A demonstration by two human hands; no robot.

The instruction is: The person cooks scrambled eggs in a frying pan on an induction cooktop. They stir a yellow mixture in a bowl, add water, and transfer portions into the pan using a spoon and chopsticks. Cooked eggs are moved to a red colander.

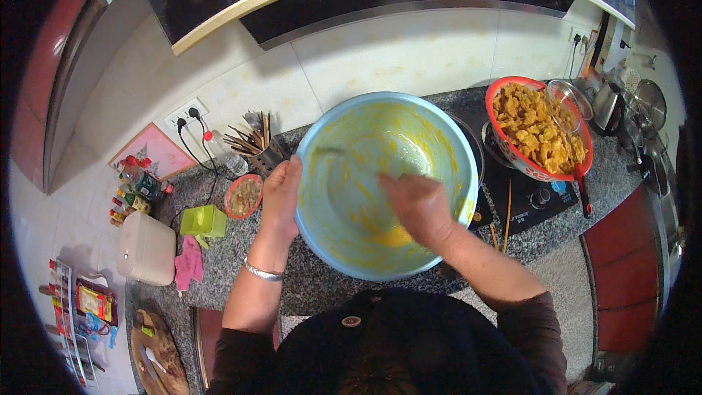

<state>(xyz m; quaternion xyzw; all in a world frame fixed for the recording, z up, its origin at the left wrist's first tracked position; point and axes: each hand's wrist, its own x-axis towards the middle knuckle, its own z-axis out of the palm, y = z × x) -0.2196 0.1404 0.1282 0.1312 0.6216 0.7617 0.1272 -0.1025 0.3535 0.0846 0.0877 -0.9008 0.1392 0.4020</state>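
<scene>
A large light-blue basin (pixel 351 186) stands tilted in front of me, its inside smeared with yellow batter. My left hand (pixel 282 192) grips its left rim, thumb on top, a silver bangle on that wrist. Inside the basin, my right hand (pixel 419 206) is blurred, with its fingers curled low over the bottom. Whether those fingers hold anything cannot be made out. A thicker patch of yellow batter (pixel 392 237) lies just below that hand.
Right of the basin, a red-rimmed colander (pixel 497 148) holds fried yellow pieces, with a strainer (pixel 565 107) on top. Chopsticks (pixel 509 214) lie on the cooktop (pixel 548 214). At left are a chopstick holder (pixel 267 158), small bowl (pixel 244 197), green container (pixel 203 221) and cutting board with knife (pixel 159 334).
</scene>
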